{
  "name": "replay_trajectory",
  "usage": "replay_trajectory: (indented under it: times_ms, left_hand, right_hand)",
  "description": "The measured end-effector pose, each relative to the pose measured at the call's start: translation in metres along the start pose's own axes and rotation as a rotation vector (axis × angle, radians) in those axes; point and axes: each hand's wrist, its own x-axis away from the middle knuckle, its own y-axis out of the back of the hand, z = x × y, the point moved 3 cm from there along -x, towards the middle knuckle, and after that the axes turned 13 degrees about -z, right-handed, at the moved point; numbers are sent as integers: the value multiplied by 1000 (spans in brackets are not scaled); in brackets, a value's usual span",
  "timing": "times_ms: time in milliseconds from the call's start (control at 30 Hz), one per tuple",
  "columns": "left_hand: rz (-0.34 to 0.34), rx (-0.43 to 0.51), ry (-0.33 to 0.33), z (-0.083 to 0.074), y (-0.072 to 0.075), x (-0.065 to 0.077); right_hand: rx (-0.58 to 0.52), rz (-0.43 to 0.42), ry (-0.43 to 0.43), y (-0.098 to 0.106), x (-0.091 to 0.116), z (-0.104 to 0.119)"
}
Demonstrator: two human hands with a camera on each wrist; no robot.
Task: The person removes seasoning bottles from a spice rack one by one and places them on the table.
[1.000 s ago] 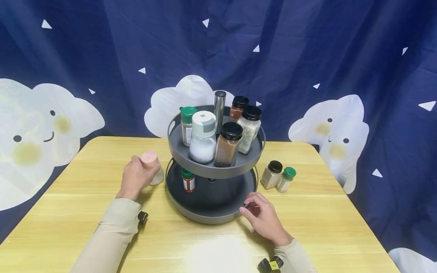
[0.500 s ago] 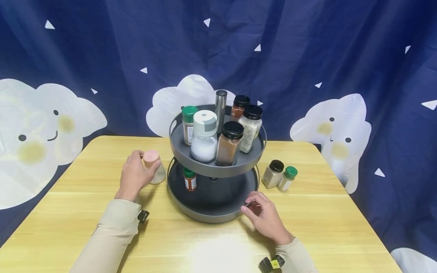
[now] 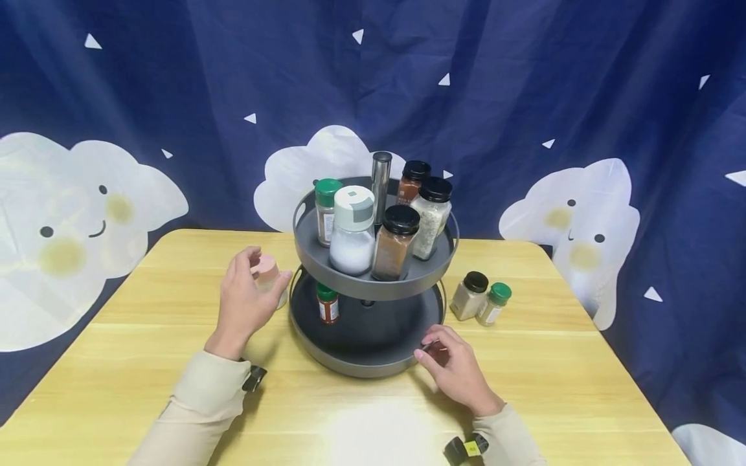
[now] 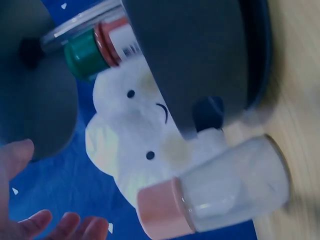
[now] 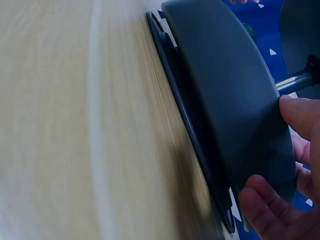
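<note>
A pink-capped clear glass shaker stands on the table left of a dark grey two-tier turntable. My left hand is beside the shaker, partly covering it in the head view. In the left wrist view its spread fingers are apart from the pink cap. With curled thumb and fingers, my right hand holds the lower tray's rim at the front right. The upper tier bears a white-capped shaker of white grains, a brown spice jar and several other jars.
A small green-capped red spice jar sits on the lower tier at left. Right of the turntable, a black-capped jar and a green-capped jar stand side by side on the wooden table. A blue cloud-print curtain hangs behind.
My left hand has let go of the pink-capped shaker, its fingers spreading as it draws back from the cap. The right hand stays on the rim; the head view has shifted slightly.
</note>
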Motion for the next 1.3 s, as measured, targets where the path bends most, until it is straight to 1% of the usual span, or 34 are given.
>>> replay_trajectory:
  times_ms: [67,100,200,300,400,467,533,667,733,833,933,1033,1133,1200,1300]
  left_hand:
    - [50,35,22,-4,-4,2]
    - [85,52,43,-5,-6,3]
    - [184,93,82,-6,-14,9]
    - [257,102,75,-6,-22,15]
    - [317,119,56,-7,-32,21]
    - [354,124,55,-8,-38,24]
    - [381,122,45,-9,-44,26]
    - [397,94,4,-10,-53,27]
    - [395,81,-30,-10,-57,28]
    - [379,63,-84,-9,-60,29]
    - [347,59,-123,-9,-61,30]
    - [324,65,-148,-9,-62,29]
    - [319,64,-171,-9,-63,29]
    - [323,61,-175,-10,-63,29]
    - [330,55,-160,-11,-63,30]
  right_hand:
    - [0,-1,-3,2,-3,7]
    - [1,-1,-1,2,-2,5]
    - [-6,3,-7,1,3,-10]
    - [-17,8,-13,-2,8,-27]
    - [-27,14,-24,-3,8,-29]
    - [-28,11,-21,-3,7,-28]
    - [-33,9,-27,-3,7,-27]
    - [-29,6,-31,-2,8,-26]
    - [-27,8,-29,-2,8,-26]
    - [-20,13,-29,-2,8,-24]
    - [-20,17,-31,-2,8,-23]
    - [-22,14,-24,-2,7,-22]
    - [-26,8,-21,-2,7,-22]
    - [-24,4,-23,-1,8,-23]
    - [-20,8,-32,-2,8,-25]
